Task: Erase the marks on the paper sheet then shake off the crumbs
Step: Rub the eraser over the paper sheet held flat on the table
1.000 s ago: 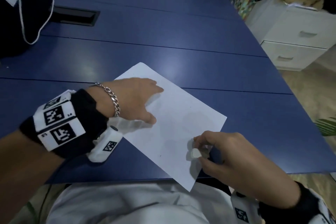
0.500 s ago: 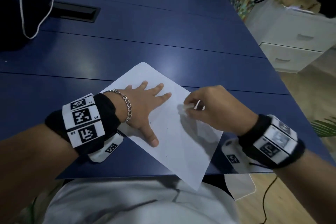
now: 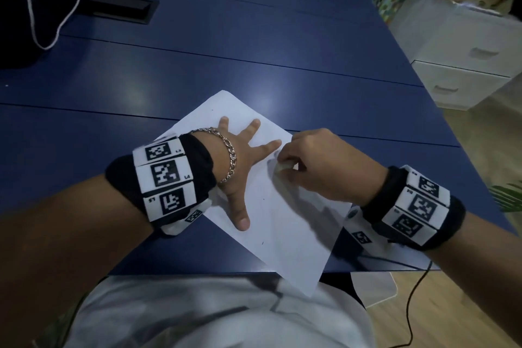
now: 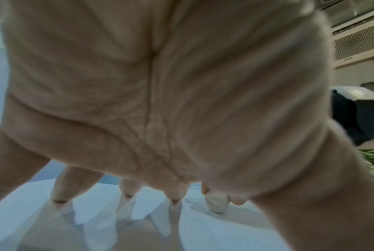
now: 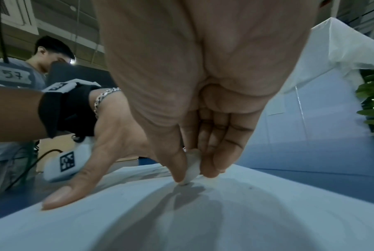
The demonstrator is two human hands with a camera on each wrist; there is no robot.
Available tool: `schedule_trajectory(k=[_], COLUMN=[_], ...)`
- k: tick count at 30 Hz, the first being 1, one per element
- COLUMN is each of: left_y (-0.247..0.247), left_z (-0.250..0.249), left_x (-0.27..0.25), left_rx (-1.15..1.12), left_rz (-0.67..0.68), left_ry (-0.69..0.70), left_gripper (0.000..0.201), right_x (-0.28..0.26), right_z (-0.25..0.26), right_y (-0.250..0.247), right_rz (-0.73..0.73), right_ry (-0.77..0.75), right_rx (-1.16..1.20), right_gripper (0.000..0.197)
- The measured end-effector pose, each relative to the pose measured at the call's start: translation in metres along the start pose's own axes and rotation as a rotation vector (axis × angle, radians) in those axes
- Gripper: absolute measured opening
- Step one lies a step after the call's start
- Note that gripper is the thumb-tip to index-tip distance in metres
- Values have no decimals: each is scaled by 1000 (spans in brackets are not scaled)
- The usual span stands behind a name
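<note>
A white paper sheet (image 3: 285, 217) lies askew on the blue table (image 3: 226, 65), its near corner hanging over the table's front edge. My left hand (image 3: 243, 161) lies flat on the sheet's left half with its fingers spread. My right hand (image 3: 313, 161) pinches a small white eraser (image 3: 282, 168) between thumb and fingers and holds its tip down on the paper, just right of the left index finger. In the right wrist view the eraser (image 5: 192, 168) touches the sheet (image 5: 246, 212). The left wrist view shows the eraser (image 4: 217, 203) beyond my fingertips. A few tiny dark specks dot the paper.
A black bag with a white cord (image 3: 34, 3) sits at the table's far left by a black cable slot (image 3: 115, 7). White drawers (image 3: 463, 65) stand to the right. A cable (image 3: 409, 305) trails on the floor. Another person (image 5: 42, 56) is behind, seen in the right wrist view.
My right hand carried the eraser from the sheet's near right edge up to its middle, beside the left index finger. My left hand flattened and spread on the paper.
</note>
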State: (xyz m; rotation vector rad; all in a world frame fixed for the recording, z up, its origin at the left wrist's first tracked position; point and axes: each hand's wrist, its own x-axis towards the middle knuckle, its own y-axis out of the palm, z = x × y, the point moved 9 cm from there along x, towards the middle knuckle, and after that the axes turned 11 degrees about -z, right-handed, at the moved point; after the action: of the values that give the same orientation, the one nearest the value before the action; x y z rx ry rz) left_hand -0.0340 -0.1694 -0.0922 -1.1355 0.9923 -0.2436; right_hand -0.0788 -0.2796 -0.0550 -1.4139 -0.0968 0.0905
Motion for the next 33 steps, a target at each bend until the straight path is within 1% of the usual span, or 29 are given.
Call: schedule_trajectory(k=[3,4,5,6,8,9,10,14,15,17,19,20,21,24,25,27,29,30,32,33], left_y=[2,1,0,-2,-4,-5,-4,3,3,1,-1,-1,-1,4,5,5,3,2,2,2], left_z=[1,0,-1,-2,-6,-6,-5,1,1,-1,-4,-4,-3,1,2,1,-1,-2,-1,-1], left_x=[-1,-2,-3,-5,-7,-7,-5,0,1,-1,-3,-2,-1,2,3,3,1,1,1,1], left_rx=[1,6,15,27,41,39,37,1,4,14,28,31,25,-9,-10,-7,0,6,16,18], left_rz=[14,14,11,6,-1,-4,0,21,18,13,8,6,5,18,23,23,15,10,8,9], left_ry=[-7,-6,-2,4,19,21,18,1,4,10,14,15,14,3,0,1,7,10,9,7], left_gripper=[164,164,163,161,158,158,159,164,164,163,160,160,161,166,166,166,164,164,164,164], right_x=[7,8,8,6,-1,-4,-3,9,8,3,-4,-5,-2,8,8,4,-4,-6,0,4], right_z=[-22,-23,-19,-10,15,19,17,-21,-20,0,22,24,18,-16,-18,-2,23,26,9,-6], right_y=[-8,-10,-9,-8,-2,1,1,-14,-14,-9,-2,0,1,-11,-13,-10,-2,1,0,-4], right_rz=[-42,-57,-60,-52,-15,5,18,-57,-67,-57,-8,17,25,-51,-67,-65,-13,18,23,-3], right_ry=[81,92,81,58,-25,-60,-62,72,72,21,-51,-66,-53,73,88,49,-23,-44,-15,35], right_rx=[-16,-27,-41,-39,-1,-2,-22,-50,-58,-63,-18,-17,-29,-52,-72,-95,-25,-5,-28,-44], right_gripper=[15,21,27,28,19,17,17,18,18,17,21,20,19,19,19,18,18,18,17,17])
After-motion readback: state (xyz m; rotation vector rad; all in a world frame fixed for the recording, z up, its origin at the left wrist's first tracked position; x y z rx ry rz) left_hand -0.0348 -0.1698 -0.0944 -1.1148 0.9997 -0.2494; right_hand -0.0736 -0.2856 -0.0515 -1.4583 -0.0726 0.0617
